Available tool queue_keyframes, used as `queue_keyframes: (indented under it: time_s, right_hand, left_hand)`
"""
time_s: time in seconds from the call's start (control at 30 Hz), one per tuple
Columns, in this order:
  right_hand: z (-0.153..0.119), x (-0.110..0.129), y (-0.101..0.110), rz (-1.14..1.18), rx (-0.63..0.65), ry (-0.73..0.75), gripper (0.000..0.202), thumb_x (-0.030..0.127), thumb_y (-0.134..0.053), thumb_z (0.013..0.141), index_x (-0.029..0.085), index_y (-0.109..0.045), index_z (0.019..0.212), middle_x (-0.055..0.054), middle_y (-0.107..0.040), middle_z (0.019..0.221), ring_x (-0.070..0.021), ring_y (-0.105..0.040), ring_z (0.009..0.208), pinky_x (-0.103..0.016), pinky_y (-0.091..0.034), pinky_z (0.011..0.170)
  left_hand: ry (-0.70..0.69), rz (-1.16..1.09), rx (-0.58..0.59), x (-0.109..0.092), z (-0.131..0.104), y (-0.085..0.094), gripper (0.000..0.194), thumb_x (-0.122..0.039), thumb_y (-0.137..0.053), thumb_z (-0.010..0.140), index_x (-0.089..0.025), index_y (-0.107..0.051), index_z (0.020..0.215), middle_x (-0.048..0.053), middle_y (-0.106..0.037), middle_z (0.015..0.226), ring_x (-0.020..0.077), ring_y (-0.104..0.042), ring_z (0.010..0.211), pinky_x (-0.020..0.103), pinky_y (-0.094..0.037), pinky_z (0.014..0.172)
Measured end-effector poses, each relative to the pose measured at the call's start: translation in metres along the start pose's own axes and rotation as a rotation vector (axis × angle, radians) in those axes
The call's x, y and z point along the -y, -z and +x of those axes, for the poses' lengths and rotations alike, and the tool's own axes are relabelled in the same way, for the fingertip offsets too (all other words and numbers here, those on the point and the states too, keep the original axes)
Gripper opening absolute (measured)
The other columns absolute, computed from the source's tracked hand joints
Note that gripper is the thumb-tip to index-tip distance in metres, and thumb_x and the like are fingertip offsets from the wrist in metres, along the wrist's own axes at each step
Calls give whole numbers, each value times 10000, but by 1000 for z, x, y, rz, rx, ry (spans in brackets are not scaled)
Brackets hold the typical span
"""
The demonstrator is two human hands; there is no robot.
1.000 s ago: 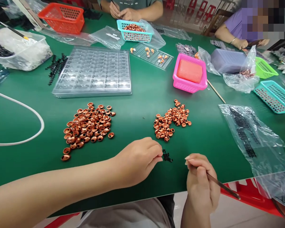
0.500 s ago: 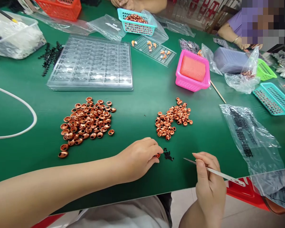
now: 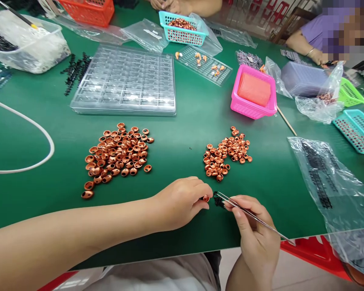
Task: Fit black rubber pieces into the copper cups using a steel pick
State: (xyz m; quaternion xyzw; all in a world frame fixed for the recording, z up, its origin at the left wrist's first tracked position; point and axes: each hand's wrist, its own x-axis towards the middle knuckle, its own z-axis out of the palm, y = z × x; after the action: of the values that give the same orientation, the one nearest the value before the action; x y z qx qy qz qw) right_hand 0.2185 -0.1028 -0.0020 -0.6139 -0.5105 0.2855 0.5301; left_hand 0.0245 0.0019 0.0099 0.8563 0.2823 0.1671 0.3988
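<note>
My left hand (image 3: 185, 202) pinches a small copper-coloured cup (image 3: 206, 198) between thumb and fingers, just above the green table. In my right hand (image 3: 256, 226) is a pair of metal tweezers (image 3: 251, 215), whose tips lie at a little heap of tiny black parts (image 3: 219, 201). Whether the tips grip a part is too small to tell. Beyond my hands sits a pile of small copper cups (image 3: 215, 161). A larger pile of copper cups (image 3: 118, 155) lies farther left.
Stacked clear trays (image 3: 124, 81) stand behind the left pile. A pink basket (image 3: 254, 109) holds a red block. At right lies a plastic bag with black parts (image 3: 330, 182). A white cable (image 3: 33, 121) curves at left. People's hands (image 3: 170, 6) rest across the table.
My right hand has moved left with the tweezers, bringing their tips to the black parts. My left hand still holds the cup. The whole view has shifted slightly.
</note>
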Motion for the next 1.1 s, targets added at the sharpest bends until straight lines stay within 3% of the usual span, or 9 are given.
queue_keyframes:
  time_s: [0.3, 0.6, 1.1]
  right_hand:
    - [-1, -4, 3, 8, 13, 77, 230, 72, -660, 841, 244, -682, 992, -26, -717, 996, -191, -700, 949, -335, -630, 790]
    - [-8, -3, 1, -137, -79, 14, 148, 133, -645, 868, 240, -659, 970, -13, -715, 960, -155, -697, 898, -260, -592, 749]
    - [-3, 1, -5, -276, -66, 72, 74, 170, -622, 880, 230, -659, 903, -10, -711, 850, -151, -691, 785, -256, -565, 667]
  left_hand:
    - [-55, -86, -59, 6, -2, -2, 112, -132, -617, 896, -159, -646, 1000, 7, -666, 813, 159, -564, 762, 255, -430, 682]
    - [-31, -105, -36, 4, -1, 0, 132, -160, -587, 918, -182, -650, 1033, 1, -667, 825, 151, -568, 763, 247, -421, 674]
    - [16, -125, -18, 0, 0, 4, 118, -175, -630, 895, -189, -666, 1006, -10, -656, 782, 137, -563, 723, 223, -422, 640]
